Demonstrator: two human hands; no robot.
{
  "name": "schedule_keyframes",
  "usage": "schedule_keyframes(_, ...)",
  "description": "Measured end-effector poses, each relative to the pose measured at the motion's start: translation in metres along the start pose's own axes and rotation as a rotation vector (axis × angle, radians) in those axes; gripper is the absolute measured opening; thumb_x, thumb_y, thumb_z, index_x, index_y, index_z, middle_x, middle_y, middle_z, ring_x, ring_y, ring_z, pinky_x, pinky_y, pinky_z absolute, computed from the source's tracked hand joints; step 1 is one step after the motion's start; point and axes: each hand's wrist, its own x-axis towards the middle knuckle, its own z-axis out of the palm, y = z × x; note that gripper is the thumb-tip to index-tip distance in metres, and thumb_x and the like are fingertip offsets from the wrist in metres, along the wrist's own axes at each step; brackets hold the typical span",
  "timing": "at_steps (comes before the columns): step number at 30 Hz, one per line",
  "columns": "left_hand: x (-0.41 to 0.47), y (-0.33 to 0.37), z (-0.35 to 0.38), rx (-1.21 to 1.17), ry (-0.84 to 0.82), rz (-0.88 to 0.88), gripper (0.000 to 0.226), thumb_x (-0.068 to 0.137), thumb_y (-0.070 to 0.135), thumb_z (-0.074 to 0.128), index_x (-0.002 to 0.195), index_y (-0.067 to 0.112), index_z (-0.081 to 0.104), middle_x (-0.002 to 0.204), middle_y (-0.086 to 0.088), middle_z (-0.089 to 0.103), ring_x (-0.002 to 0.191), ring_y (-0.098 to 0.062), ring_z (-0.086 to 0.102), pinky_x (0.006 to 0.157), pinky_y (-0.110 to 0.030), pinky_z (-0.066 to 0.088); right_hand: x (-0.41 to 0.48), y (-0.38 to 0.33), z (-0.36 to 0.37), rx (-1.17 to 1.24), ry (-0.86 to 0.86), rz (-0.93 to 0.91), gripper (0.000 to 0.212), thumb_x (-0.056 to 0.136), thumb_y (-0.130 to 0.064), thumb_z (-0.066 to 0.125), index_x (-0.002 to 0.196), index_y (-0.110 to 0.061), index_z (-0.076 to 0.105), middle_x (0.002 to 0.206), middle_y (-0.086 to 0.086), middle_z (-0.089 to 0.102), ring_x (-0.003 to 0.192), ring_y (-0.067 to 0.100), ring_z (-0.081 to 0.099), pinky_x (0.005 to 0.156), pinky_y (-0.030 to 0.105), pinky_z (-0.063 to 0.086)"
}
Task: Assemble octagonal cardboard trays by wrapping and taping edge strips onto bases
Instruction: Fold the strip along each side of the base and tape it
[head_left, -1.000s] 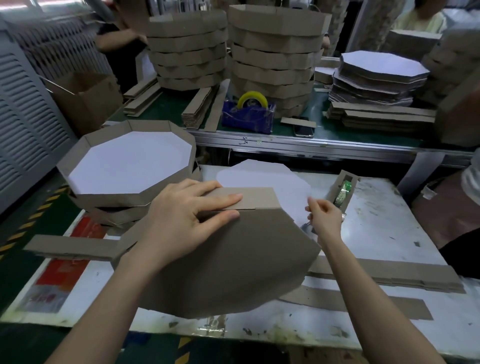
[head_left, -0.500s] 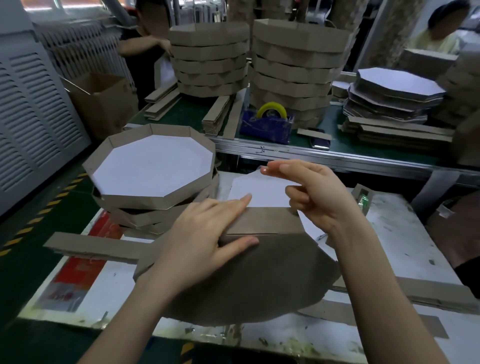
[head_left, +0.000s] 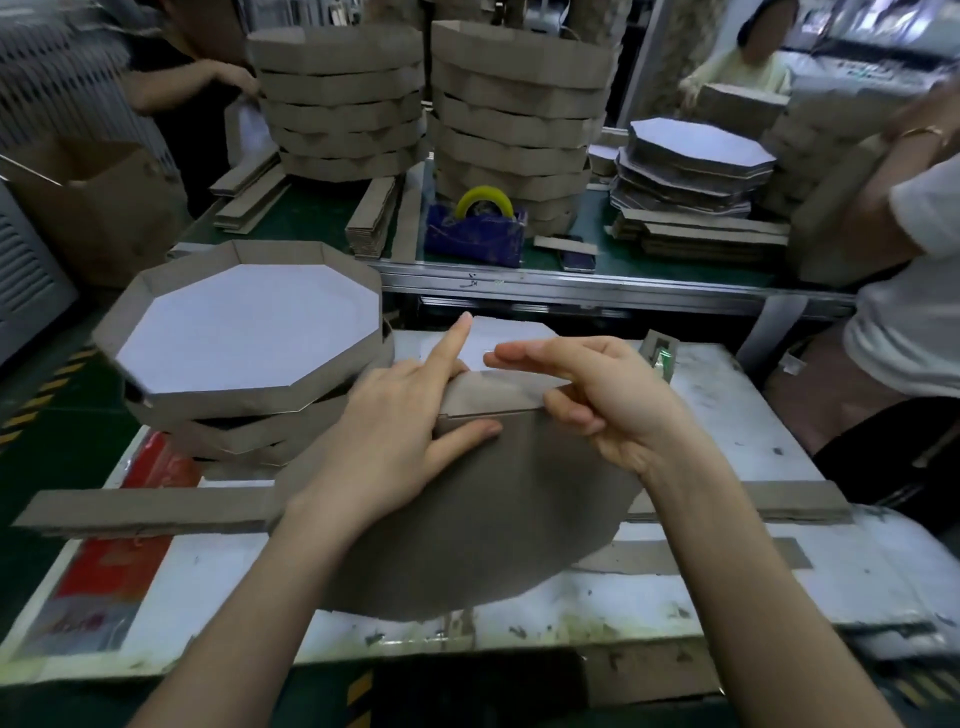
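The base stands tilted on its lower edge near the front edge of the table, about midway along it; its brown underside faces the person and its white face points away toward the far edge; the strip has its long axis running left to right, one end jutting out past the table's left edge, the other part folded along the base's top edge, where a step in the cardboard shows; the left hand pinches that folded part against the base, thumb flat on the brown side, index finger raised straight; the right hand sits at the right end of the fold, index finger stretched leftward, lower fingers curled against the strip's corner; whether it grips anything I cannot tell; a stack of finished trays fills the far left corner, just beside the left hand; loose strips lie flat toward the right edge, partly behind the base; beyond the far edge, a green bench carries a tape dispenser, tall tray stacks and a pile of flat bases; another person stands at the right.
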Motion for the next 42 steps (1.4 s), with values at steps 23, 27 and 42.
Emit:
schedule_keyframes(23, -0.007, -0.002, 0.001, 0.126, -0.065, 0.156, 0.053, 0.091, 0.058, 0.046, 0.138, 0.033, 0.053, 0.127, 0.007, 0.058, 0.111, -0.021, 0.051, 0.087, -0.036, 0.035, -0.061, 0.039, 0.008, 0.022, 0.057, 0.003, 0.025, 0.098, -0.012, 0.053, 0.102, 0.002, 0.074, 0.107, 0.009, 0.076, 0.032, 0.006, 0.03, 0.034, 0.014, 0.023)
schedule_keyframes(27, -0.003, -0.007, 0.0, 0.097, -0.13, 0.152, 0.055, 0.092, 0.048, 0.056, 0.145, 0.037, 0.042, 0.138, 0.007, 0.05, 0.121, -0.018, 0.043, 0.094, -0.036, 0.03, -0.061, 0.045, 0.007, 0.059, 0.043, 0.042, 0.025, 0.098, -0.014, 0.053, 0.097, -0.002, 0.076, 0.108, 0.009, 0.075, 0.033, 0.005, 0.028, 0.034, 0.013, 0.023)
schedule_keyframes(42, 0.007, -0.008, -0.011, 0.077, -0.319, 0.173, 0.053, 0.098, 0.043, 0.048, 0.137, 0.066, 0.019, 0.157, 0.01, 0.025, 0.136, -0.018, 0.027, 0.108, -0.039, 0.021, -0.032, 0.067, 0.011, 0.313, 0.08, 0.186, 0.032, 0.089, -0.017, 0.049, 0.075, -0.011, 0.076, 0.107, 0.012, 0.075, 0.033, 0.005, 0.02, 0.032, 0.015, 0.018)
